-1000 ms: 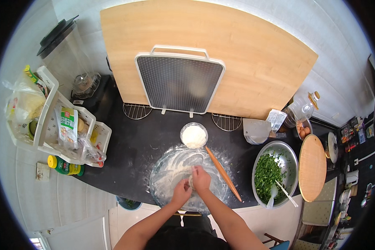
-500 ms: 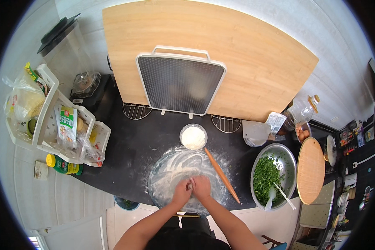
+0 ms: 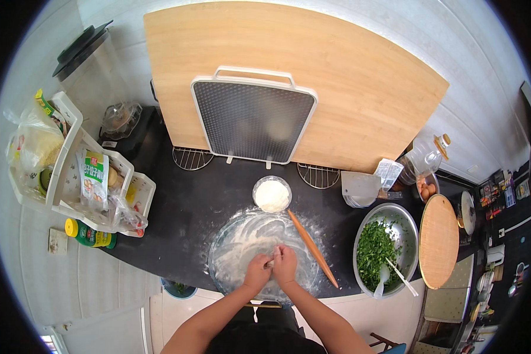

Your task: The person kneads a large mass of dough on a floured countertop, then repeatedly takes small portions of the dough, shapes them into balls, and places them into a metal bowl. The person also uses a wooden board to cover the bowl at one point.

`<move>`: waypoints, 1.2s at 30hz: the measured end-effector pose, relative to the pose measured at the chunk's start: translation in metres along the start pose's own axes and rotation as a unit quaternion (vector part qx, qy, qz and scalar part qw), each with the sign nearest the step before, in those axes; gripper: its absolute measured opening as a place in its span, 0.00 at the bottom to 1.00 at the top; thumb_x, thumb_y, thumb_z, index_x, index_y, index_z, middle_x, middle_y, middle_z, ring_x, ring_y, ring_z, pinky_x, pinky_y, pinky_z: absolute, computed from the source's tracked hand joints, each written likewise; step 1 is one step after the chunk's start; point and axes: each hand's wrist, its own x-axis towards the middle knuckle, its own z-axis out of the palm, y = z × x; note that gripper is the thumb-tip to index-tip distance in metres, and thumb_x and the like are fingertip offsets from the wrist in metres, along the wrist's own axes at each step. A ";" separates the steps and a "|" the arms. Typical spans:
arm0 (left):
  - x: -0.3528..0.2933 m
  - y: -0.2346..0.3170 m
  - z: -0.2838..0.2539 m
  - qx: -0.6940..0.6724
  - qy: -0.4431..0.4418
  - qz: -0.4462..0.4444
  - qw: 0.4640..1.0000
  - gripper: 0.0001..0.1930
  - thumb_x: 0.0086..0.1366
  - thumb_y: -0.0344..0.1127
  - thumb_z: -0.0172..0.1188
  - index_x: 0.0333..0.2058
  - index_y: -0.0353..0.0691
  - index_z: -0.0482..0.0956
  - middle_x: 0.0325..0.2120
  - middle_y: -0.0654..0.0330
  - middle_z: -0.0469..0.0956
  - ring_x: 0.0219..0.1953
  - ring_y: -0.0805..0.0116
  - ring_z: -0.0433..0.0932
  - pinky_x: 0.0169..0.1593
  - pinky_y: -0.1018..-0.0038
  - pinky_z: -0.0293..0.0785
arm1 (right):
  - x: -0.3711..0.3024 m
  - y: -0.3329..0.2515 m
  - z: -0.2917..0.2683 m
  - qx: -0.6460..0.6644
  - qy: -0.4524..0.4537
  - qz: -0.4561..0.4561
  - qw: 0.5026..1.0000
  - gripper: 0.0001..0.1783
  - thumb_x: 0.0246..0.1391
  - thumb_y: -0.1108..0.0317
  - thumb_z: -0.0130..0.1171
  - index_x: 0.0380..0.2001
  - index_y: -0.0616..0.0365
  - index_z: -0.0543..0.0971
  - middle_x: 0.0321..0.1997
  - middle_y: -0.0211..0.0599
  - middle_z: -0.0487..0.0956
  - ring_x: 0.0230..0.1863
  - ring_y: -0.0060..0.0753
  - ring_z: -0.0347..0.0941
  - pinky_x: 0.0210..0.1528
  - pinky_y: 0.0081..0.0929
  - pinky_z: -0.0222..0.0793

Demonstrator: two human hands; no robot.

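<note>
Both my hands meet over a round clear glass board [image 3: 224,259] dusted with flour. My left hand [image 3: 258,272] is closed, its fingers curled around a small pale lump of dough [image 3: 270,264] that mostly hides between the hands. Against the same lump my right hand [image 3: 285,266] is closed, its fingers pinched and raised a little. To the right of the hands a wooden rolling pin [image 3: 312,249] lies slanted across the board's edge. Just beyond the board stands a bowl of white flour [image 3: 272,195].
A steel bowl [image 3: 410,236] of chopped greens with a spoon stands on the right, beside a round wooden board [image 3: 439,242]. White baskets [image 3: 71,177] of packets and a green bottle [image 3: 91,233] are at left. A large wooden board [image 3: 360,88] and dark tray [image 3: 253,118] lean behind.
My right hand's fingers have lifted and drawn together, tilting slightly upward beside the left hand. The left hand stays almost where it was. The whole view has shifted very slightly.
</note>
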 end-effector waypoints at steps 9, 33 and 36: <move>0.007 0.001 0.003 -0.146 0.069 -0.110 0.981 0.10 0.52 0.24 0.57 0.35 0.32 0.76 0.32 0.55 0.78 0.33 0.69 0.77 0.37 0.75 0.74 | 0.035 -0.015 0.016 -0.025 -0.027 0.137 0.990 0.09 0.52 0.64 0.55 0.32 0.59 0.74 0.25 0.36 0.75 0.26 0.33 0.71 0.31 0.30 0.67; 0.007 -0.008 0.000 -0.066 0.042 -0.005 0.997 0.11 0.48 0.23 0.55 0.33 0.35 0.77 0.27 0.50 0.76 0.30 0.57 0.76 0.36 0.71 0.72 | 0.006 -0.009 0.011 0.301 -0.010 0.244 0.922 0.10 0.55 0.63 0.53 0.34 0.59 0.74 0.28 0.36 0.73 0.27 0.27 0.68 0.32 0.23 0.65; 0.003 -0.006 0.002 0.027 0.052 0.022 0.998 0.09 0.48 0.22 0.54 0.31 0.34 0.77 0.27 0.49 0.76 0.29 0.56 0.76 0.36 0.70 0.72 | -0.002 -0.009 0.007 0.058 0.006 0.046 0.997 0.10 0.52 0.63 0.54 0.32 0.58 0.74 0.28 0.40 0.75 0.29 0.38 0.71 0.33 0.33 0.66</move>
